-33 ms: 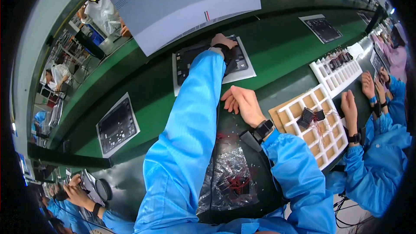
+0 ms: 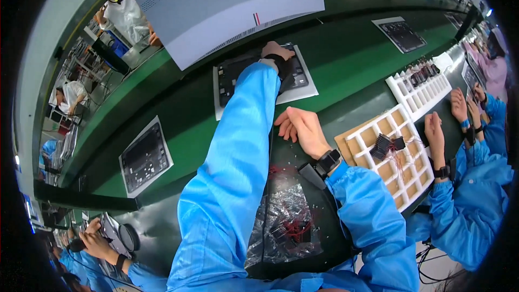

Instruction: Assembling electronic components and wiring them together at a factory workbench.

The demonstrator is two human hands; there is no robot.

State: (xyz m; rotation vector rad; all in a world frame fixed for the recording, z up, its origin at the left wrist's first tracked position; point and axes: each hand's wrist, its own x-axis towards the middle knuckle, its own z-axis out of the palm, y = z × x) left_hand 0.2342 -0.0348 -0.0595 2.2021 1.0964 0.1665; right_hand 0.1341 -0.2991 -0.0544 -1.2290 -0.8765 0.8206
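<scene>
Shift: almost nothing had moved since the earlier frame; black panel (image 2: 230, 74), left hand (image 2: 277, 50) and grey monitor (image 2: 238, 11) all sat a hair further toward nine o'clock in the view.
Black panel: at twelve o'clock, a flat matte rectangle dotted with small pale pieces, on a smooth white sheet (image 2: 298, 94) atop the green belt (image 2: 346, 57).
Left hand: lay over the panel's far part, a black band around its wrist; its fingers were hidden, so their grip could not be told.
Right hand (image 2: 305, 130): at five o'clock from the panel, fingers slack and gently curled, released, above the dark satiny worktop (image 2: 348, 103).
Sleeves: glossy blue cloth, deeply creased.
Lattice tray (image 2: 373, 173): just past three o'clock, white square cells over brown board (image 2: 346, 151), with ribbed black blocks (image 2: 385, 146) and thin red wires lying across.
Slotted rack (image 2: 397, 94): between two and three, white, dark parts along its far side.
Crinkled bag (image 2: 286, 205): between five and six, silvery clear film with tangled red wires (image 2: 298, 230).
Second panel (image 2: 146, 157): between eight and nine, also on white.
</scene>
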